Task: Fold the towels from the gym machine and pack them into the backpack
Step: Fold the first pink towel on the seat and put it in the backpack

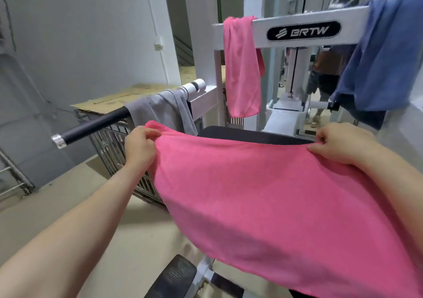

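Pink towel point(274, 194) hangs stretched left to right over the seat point(251, 135). Left hand point(139, 146) pinches its far left corner, right hand point(338, 144) pinches the other. To fold it, the hands likely must meet.

The held towel point(274, 206) stretches between the left grip point(139, 146) and the right grip point(338, 144), in front of the seat pad point(251, 134) and partly covering it. Behind, the machine's crossbar point(258, 32) carries the left-end towel point(240, 68) and the right-end towel point(384, 52). To the left, the handle towel point(164, 110) hangs over the handle bar point(91, 126). Behind and below that bar stands a wire cage point(114, 144) with cardboard point(109, 100) on top.
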The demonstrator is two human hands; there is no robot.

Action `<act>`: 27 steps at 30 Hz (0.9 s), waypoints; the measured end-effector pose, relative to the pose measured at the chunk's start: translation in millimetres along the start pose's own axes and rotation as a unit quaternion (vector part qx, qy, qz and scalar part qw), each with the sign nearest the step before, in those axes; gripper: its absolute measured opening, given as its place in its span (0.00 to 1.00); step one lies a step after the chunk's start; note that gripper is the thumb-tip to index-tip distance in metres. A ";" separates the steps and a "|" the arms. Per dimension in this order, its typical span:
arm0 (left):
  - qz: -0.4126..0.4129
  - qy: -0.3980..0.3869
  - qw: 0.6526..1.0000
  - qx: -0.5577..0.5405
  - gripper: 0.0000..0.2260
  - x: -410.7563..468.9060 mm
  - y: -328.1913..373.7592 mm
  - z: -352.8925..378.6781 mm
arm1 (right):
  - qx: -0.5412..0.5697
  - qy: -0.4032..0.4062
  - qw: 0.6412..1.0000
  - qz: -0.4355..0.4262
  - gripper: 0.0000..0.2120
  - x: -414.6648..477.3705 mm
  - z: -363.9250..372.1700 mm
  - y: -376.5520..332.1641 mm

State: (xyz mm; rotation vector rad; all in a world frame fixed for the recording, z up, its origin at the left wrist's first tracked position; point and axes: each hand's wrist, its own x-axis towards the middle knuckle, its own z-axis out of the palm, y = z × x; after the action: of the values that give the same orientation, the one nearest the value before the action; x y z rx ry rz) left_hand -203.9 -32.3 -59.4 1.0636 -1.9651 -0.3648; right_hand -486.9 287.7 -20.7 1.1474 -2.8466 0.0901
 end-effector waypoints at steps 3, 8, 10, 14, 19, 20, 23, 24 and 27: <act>0.028 -0.048 0.998 -0.006 0.20 24.2 -1.9 29.2 | -0.078 0.065 0.995 0.019 0.08 6.5 -0.2 -22.0; 0.051 -0.175 0.983 -0.003 0.17 55.5 -9.0 69.6 | 0.097 0.076 0.988 -0.092 0.17 13.6 7.5 -128.4; 0.076 -0.218 0.973 -0.001 0.15 61.2 -17.1 76.4 | 0.069 0.030 0.992 -0.104 0.21 26.2 28.2 -163.7; 0.162 -0.244 0.956 -0.009 0.10 70.8 -40.9 76.3 | 0.072 0.056 0.995 -0.048 0.11 52.1 44.8 -177.1; 0.175 -0.195 0.963 0.061 0.21 74.6 -39.9 83.6 | -0.052 0.196 0.978 -0.045 0.06 83.2 48.7 -187.2; 0.164 -0.206 0.960 0.094 0.23 73.0 -34.2 85.4 | -0.050 0.194 0.979 -0.040 0.07 88.2 48.1 -189.1; 0.160 -0.243 0.929 0.230 0.23 67.2 -20.6 81.0 | -0.043 0.142 0.989 -0.021 0.14 92.4 42.2 -187.8; 0.177 -0.236 0.921 0.256 0.21 63.0 -14.2 76.9 | -0.029 0.118 0.993 -0.011 0.17 89.1 37.5 -182.0; 0.270 -0.239 0.924 0.127 0.16 47.3 13.8 62.7 | 0.040 0.030 0.999 -0.004 0.19 72.5 21.3 -153.4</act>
State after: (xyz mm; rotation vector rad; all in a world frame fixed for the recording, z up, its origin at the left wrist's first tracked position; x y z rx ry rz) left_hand -274.2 -69.8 -63.0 0.5612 -2.6995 -0.0616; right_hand -433.5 125.6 -31.2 1.1500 -2.8094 0.2360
